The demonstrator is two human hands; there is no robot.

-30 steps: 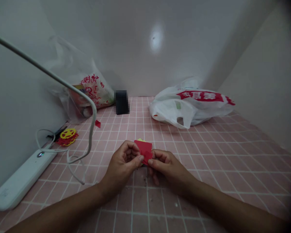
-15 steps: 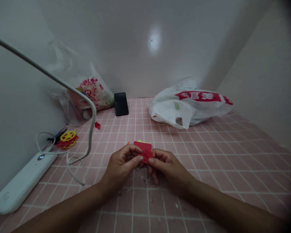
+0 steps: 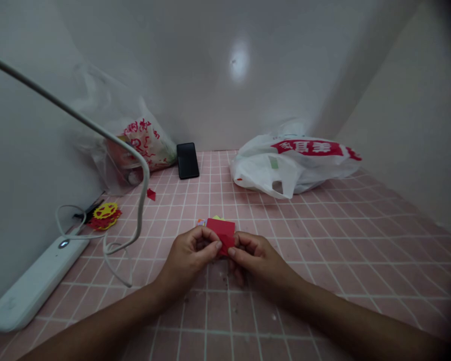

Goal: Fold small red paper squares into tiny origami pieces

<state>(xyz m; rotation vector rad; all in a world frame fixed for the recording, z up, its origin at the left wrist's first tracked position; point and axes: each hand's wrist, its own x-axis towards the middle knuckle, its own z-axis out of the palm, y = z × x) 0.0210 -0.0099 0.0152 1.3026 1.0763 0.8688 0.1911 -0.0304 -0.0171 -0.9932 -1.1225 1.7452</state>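
A small piece of red paper is held between both hands at the middle of the view, with a fold showing at its lower part. My left hand pinches its left lower edge between thumb and fingers. On the opposite side, my right hand grips the lower right corner, thumb on top. Behind the red paper, bits of yellow paper and an orange and purple piece peek out. Most of what lies under the paper is hidden.
A white power strip with a looping cable runs along the left. Beside it lie yellow and red paper cutouts. Further back are a phone, a printed plastic bag, a white plastic bag and a red scrap.
The right fingers and thumb have shifted slightly left and down along the red paper. Its lower fold looks different, with more of the upper part lying flat.
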